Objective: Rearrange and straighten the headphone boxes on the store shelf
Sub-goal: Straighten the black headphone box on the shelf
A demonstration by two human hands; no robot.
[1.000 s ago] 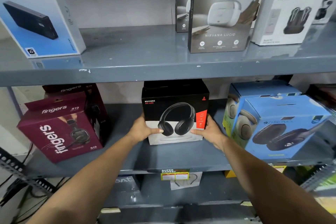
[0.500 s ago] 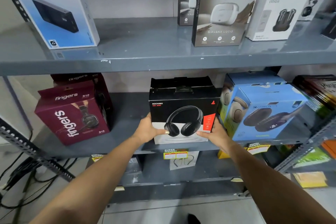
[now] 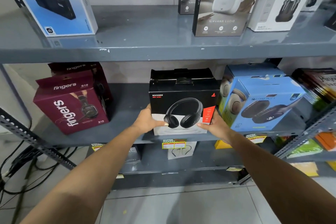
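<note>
A black Rockerz headphone box (image 3: pixel 183 100) stands upright at the front of the middle grey shelf (image 3: pixel 127 123). My left hand (image 3: pixel 147 121) grips its lower left side, thumb across the front. My right hand (image 3: pixel 216 125) holds its lower right corner. To the left, a maroon Fingers box (image 3: pixel 71 103) stands turned at an angle, with a second maroon box (image 3: pixel 80 67) behind it. On the right, a blue Zebronics box (image 3: pixel 263 103) sits skewed, another blue box (image 3: pixel 252 71) behind it.
The upper shelf (image 3: pixel 145 49) carries a blue power bank box (image 3: pixel 52 0), a Nirvana Lucid earbuds box (image 3: pixel 223 4) and a white earbuds box (image 3: pixel 280 5). Books (image 3: pixel 320 85) lie at the far right. Cables (image 3: pixel 21 165) trail on the floor at left. A lower shelf holds a neckband pack (image 3: pixel 181 150).
The black box has come forward toward the shelf's front edge with both hands on it. The view has pulled back, showing more floor.
</note>
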